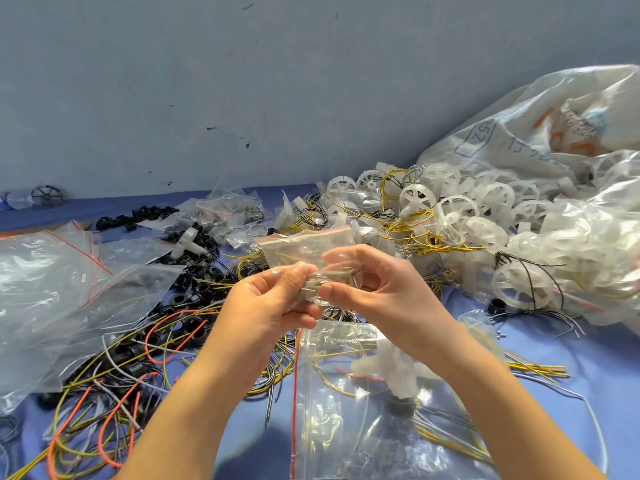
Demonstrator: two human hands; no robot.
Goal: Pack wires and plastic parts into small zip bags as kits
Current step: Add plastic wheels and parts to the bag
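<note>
While left grip (273, 299) and right grip (377, 289) pinch it, clear zip bag (304, 245), red-striped top, crumpled.

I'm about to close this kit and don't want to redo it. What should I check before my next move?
1. Grip on the small bag: ok; left hand and right hand both pinch its lower part.
2. Zip strip free of fingers: ok; the red strip stands above both hands.
3. Zip closed: cannot tell.
4. Kit complete inside: cannot tell; the contents are bunched and blurred.
5. Spare wires in reach: ok; a loose heap lies at left.
6. Spare wheels in reach: ok; a white pile lies at right.
</note>
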